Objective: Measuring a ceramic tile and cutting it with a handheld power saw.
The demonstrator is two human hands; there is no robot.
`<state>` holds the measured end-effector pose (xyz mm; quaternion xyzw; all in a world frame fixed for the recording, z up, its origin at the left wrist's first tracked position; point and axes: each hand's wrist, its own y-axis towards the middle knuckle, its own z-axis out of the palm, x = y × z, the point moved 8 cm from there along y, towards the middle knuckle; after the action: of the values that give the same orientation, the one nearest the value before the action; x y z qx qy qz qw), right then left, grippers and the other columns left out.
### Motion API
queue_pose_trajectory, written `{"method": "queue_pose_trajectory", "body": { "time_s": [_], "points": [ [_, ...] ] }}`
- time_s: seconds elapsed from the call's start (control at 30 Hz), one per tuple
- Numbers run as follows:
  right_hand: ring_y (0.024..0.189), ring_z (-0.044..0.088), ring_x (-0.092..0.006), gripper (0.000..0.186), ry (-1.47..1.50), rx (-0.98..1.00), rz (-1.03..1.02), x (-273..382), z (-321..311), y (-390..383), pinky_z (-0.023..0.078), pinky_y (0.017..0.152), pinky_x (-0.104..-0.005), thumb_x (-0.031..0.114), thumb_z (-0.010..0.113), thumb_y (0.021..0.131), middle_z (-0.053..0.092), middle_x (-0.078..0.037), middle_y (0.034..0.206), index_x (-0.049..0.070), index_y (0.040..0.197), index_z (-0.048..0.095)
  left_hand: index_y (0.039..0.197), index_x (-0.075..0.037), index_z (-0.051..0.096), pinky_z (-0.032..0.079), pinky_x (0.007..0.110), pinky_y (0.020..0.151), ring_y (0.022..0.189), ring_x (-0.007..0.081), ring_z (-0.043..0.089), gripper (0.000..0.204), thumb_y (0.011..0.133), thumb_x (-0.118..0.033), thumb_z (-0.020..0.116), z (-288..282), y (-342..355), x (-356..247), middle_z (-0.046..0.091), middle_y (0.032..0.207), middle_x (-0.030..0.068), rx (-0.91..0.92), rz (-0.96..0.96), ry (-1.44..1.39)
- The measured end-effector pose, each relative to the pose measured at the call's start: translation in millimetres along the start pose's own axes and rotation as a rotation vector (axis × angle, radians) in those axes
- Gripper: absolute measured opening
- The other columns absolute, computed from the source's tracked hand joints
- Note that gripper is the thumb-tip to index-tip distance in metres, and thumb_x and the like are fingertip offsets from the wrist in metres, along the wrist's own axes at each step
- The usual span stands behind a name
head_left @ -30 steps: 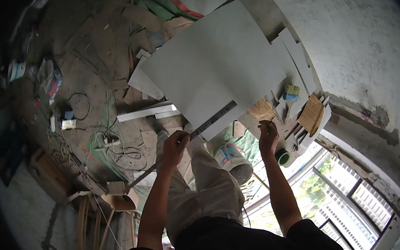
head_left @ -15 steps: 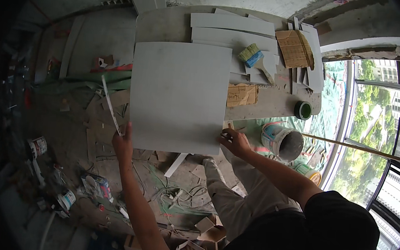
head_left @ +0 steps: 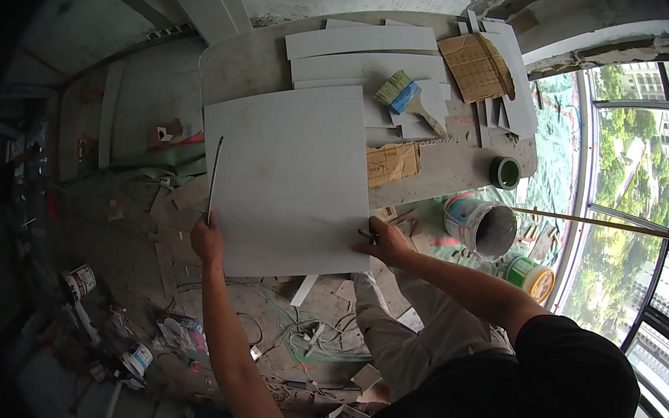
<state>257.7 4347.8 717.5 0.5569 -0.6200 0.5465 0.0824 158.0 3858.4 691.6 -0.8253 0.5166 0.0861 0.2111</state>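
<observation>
A large pale grey square board [head_left: 286, 173] lies on the worktable [head_left: 257, 52], its near end jutting past the table toward me. My left hand [head_left: 206, 239] is closed at the board's near left edge. From it a thin, straight ruler-like strip [head_left: 215, 175] points away from me, seen nearly edge-on over the board's left side. My right hand [head_left: 389, 242] is at the near right corner, fingers bent round a small dark pen-like object [head_left: 365, 234]. Its fingertips are over the board's right edge.
Behind the board lie cut pale panels [head_left: 365, 43], a wide brush [head_left: 399, 93] and cardboard pieces [head_left: 478, 66]. A dark green round container [head_left: 505, 172] sits at the table's right edge. Buckets [head_left: 492, 229] stand on the floor to the right; cables [head_left: 316, 331] and scraps lie below.
The strip in my left hand has swung from left of the board to over its left side. The board looks tilted in view, and my right hand now reaches over its edge.
</observation>
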Motion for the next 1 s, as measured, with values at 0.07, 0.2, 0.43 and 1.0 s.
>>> {"method": "queue_pose_trajectory", "body": {
  "time_s": [0.07,0.2,0.43,1.0],
  "points": [
    [0.091,0.074,-0.0373,0.061,0.034,-0.017,-0.010,1.5,-6.4,-7.5,0.057,0.082,-0.0479,0.038,0.090,0.087,0.074,-0.019,0.098,0.000,0.126,0.062,0.100,0.006,0.080,0.051,0.053,0.069,0.075,0.0367,0.072,0.070,0.114,-0.057,0.054,-1.0,-11.8,-2.4,0.076,0.082,0.0201,-0.084,0.017,-0.052],
    [0.089,0.073,-0.0399,0.060,0.052,-0.079,-0.056,0.6,-31.5,-22.5,0.056,0.079,-0.0481,0.039,0.090,0.087,0.073,-0.019,0.095,0.001,0.123,0.062,0.104,0.007,0.080,0.053,0.049,0.070,0.078,0.0326,0.073,0.071,0.113,-0.058,0.055,10.4,-59.4,17.4,0.079,0.089,0.0204,-0.171,-0.206,-0.427],
    [0.079,0.074,-0.0359,0.050,-0.179,0.029,-0.103,10.3,-65.6,-34.6,0.057,0.072,-0.0463,0.040,0.087,0.092,0.073,-0.017,0.086,0.000,0.115,0.067,0.102,0.017,0.075,0.057,0.047,0.075,0.082,0.0340,0.073,0.080,0.112,-0.060,0.057,25.0,-214.3,55.3,0.079,0.097,0.0264,-0.346,-0.556,-0.625],
    [0.086,0.076,-0.0420,0.050,-0.846,-0.178,-0.254,143.2,-134.7,108.6,0.058,0.076,-0.0537,0.053,0.076,0.098,0.076,-0.019,0.086,0.004,0.092,0.070,0.090,0.012,0.073,0.055,0.050,0.073,0.076,0.0445,0.069,0.078,0.117,-0.057,0.047,87.6,-304.0,-55.0,0.076,0.086,0.0281,-0.809,-0.923,-0.835]
  ]
}}
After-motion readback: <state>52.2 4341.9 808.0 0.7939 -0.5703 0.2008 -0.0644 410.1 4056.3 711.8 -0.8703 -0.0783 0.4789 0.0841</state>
